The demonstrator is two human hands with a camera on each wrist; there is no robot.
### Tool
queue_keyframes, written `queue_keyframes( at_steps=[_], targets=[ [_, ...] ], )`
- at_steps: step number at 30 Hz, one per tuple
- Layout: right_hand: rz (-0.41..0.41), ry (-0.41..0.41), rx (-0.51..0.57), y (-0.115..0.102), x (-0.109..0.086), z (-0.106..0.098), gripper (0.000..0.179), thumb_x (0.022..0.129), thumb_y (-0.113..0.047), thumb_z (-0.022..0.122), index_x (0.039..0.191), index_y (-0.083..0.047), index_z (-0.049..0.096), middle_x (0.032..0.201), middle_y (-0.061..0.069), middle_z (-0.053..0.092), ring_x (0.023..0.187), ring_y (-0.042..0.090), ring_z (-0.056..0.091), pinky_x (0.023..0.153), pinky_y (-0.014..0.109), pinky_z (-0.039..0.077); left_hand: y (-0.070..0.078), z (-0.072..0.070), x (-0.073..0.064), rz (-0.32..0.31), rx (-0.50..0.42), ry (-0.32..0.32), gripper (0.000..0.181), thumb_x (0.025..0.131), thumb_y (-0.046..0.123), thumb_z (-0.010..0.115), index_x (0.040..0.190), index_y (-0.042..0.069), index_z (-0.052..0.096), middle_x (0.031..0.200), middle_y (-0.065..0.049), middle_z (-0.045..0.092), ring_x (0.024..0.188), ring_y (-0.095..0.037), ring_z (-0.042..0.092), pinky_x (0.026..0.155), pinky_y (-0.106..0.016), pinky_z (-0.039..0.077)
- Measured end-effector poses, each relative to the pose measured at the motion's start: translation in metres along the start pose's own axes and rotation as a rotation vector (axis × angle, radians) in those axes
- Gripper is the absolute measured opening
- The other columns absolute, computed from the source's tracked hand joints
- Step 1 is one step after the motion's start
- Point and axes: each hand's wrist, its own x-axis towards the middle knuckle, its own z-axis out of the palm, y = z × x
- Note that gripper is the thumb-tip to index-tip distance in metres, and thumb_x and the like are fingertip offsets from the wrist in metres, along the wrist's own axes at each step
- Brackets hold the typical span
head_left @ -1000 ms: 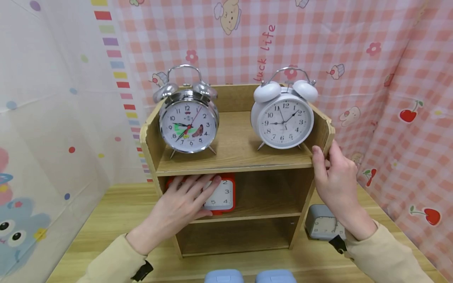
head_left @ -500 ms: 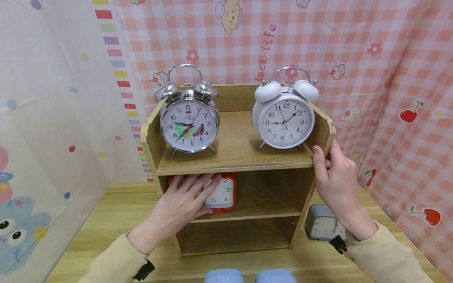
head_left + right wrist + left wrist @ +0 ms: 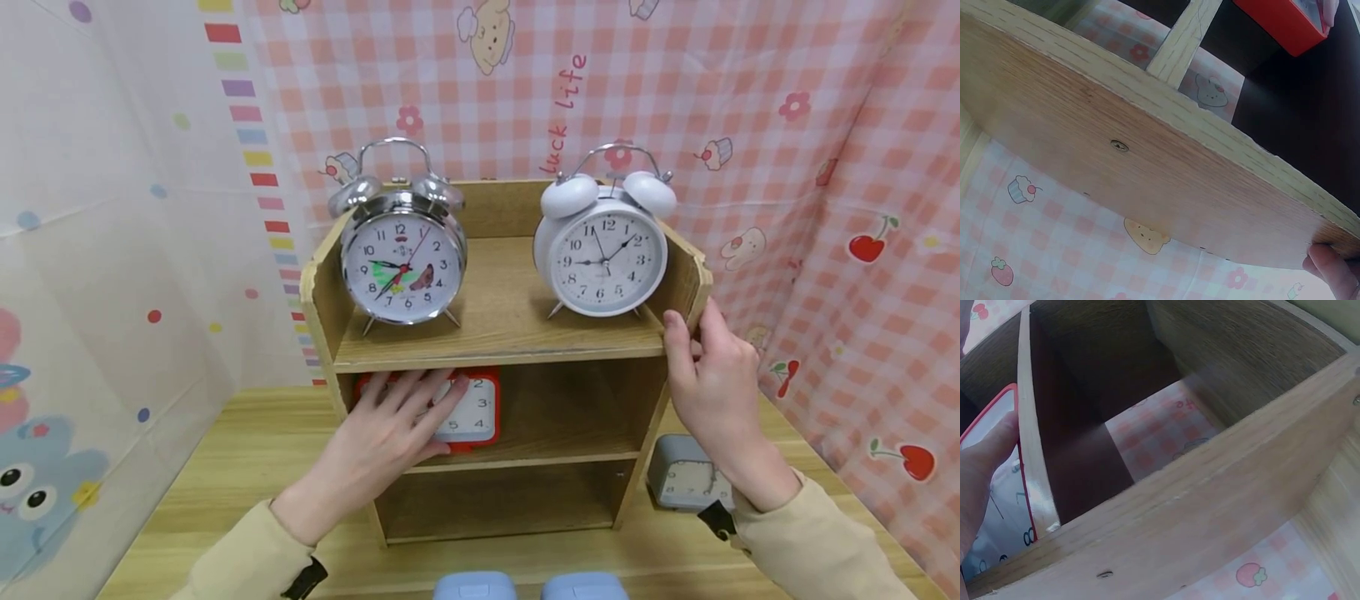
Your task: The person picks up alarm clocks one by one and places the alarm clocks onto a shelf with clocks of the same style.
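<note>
A red square clock [image 3: 480,408] stands on the middle level of a small wooden shelf [image 3: 498,362], at its left end. My left hand [image 3: 382,433] lies over the clock's white face with fairly straight, spread fingers, covering its left part. In the left wrist view the thumb [image 3: 999,434] rests on the face by the clock's red rim. My right hand [image 3: 712,383] grips the right side panel near the top board, thumb in front and fingers around the outside. A silver twin-bell alarm clock [image 3: 403,267] and a white one [image 3: 606,260] stand upright on the top board.
A grey clock [image 3: 686,475] sits on the wooden table [image 3: 232,467] to the right of the shelf, partly behind my right wrist. Two light-blue objects [image 3: 474,586] show at the bottom edge. Patterned cloth [image 3: 675,75] hangs behind and at both sides.
The red clock's visible lower edge has risen very slightly under my left hand. My right hand keeps its hold on the shelf.
</note>
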Motion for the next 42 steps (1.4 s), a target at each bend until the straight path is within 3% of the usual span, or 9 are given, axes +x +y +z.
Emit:
queue_keyframes(
  at_steps=[9,14,16,21,27,33,35,39,42],
  targets=[
    [-0.005,0.005,0.006,0.000,-0.001,0.001,0.020,0.102,-0.011,0.059,0.089,0.004,0.058,0.054,0.005,0.042,0.054,-0.005,0.032,0.047,0.019,0.027,0.001,-0.003,-0.010,0.025,-0.096,0.148,0.072,0.090,0.057,0.066,0.147,0.013,0.056,0.148,-0.011,0.064,0.128,-0.032,0.067,0.096,-0.052,0.060],
    [-0.002,0.010,0.014,0.000,-0.001,0.001,0.020,0.102,-0.011,0.060,0.089,0.003,0.059,0.055,0.004,0.042,0.055,-0.006,0.032,0.048,0.018,0.027,0.000,-0.011,-0.011,0.059,-0.188,0.343,0.045,0.108,0.043,0.056,0.136,0.008,0.066,0.137,-0.014,0.071,0.120,-0.032,0.070,0.092,-0.046,0.060],
    [0.000,0.008,0.015,0.001,-0.001,0.001,0.020,0.102,-0.011,0.060,0.089,0.003,0.058,0.055,0.004,0.042,0.055,-0.006,0.032,0.049,0.018,0.027,0.000,-0.013,-0.010,0.058,-0.227,0.451,0.039,0.109,0.039,0.056,0.127,0.006,0.070,0.128,-0.016,0.074,0.114,-0.033,0.070,0.101,-0.043,0.059],
    [-0.006,-0.006,0.028,0.002,-0.002,0.000,0.022,0.103,-0.012,0.060,0.087,0.003,0.057,0.055,0.003,0.039,0.055,-0.007,0.030,0.049,0.018,0.026,-0.004,-0.018,-0.011,-0.015,-0.280,0.676,0.032,0.105,0.033,0.065,0.119,0.004,0.072,0.110,-0.020,0.073,0.108,-0.035,0.066,0.127,-0.035,0.042],
    [-0.004,-0.030,0.057,0.003,-0.001,-0.003,0.021,0.104,-0.013,0.061,0.094,0.005,0.061,0.062,0.011,0.051,0.063,-0.015,0.037,0.054,0.011,0.032,-0.006,-0.023,-0.019,-0.198,-0.382,0.775,0.036,0.102,0.028,0.070,0.117,-0.005,0.068,0.109,-0.028,0.066,0.125,-0.031,0.063,0.124,-0.028,0.045],
    [0.039,-0.082,0.084,0.005,-0.001,-0.008,0.020,0.105,-0.015,0.062,0.108,0.004,0.066,0.083,0.023,0.070,0.087,-0.031,0.045,0.071,0.002,0.039,0.002,-0.021,-0.039,-0.517,-0.544,0.716,0.059,0.100,0.037,0.072,0.127,-0.014,0.060,0.134,-0.021,0.065,0.134,-0.016,0.060,0.117,-0.017,0.048],
    [0.046,-0.099,0.085,0.006,-0.002,-0.011,0.021,0.105,-0.017,0.062,0.110,0.003,0.066,0.089,0.023,0.071,0.094,-0.032,0.045,0.078,0.003,0.039,0.004,-0.023,-0.046,-0.647,-0.639,0.622,0.070,0.099,0.044,0.071,0.136,-0.013,0.056,0.147,-0.010,0.062,0.138,-0.008,0.058,0.112,-0.012,0.048],
    [0.046,-0.150,0.094,0.013,-0.006,-0.017,0.027,0.105,-0.018,0.062,0.126,-0.001,0.067,0.113,0.024,0.073,0.108,-0.021,0.054,0.094,-0.002,0.035,0.008,-0.031,-0.052,-0.847,-0.812,0.404,0.075,0.091,0.020,0.083,0.153,-0.003,0.047,0.156,-0.008,0.057,0.137,0.007,0.055,0.101,-0.005,0.051],
    [0.050,-0.185,0.078,0.023,-0.010,-0.024,0.040,0.106,-0.020,0.062,0.144,-0.009,0.062,0.133,0.025,0.069,0.115,0.009,0.064,0.100,0.000,0.035,0.012,-0.036,-0.053,-0.971,-0.888,0.251,0.088,0.082,-0.003,0.085,0.159,0.006,0.044,0.158,-0.016,0.055,0.132,0.011,0.056,0.094,-0.003,0.052]
  ],
)
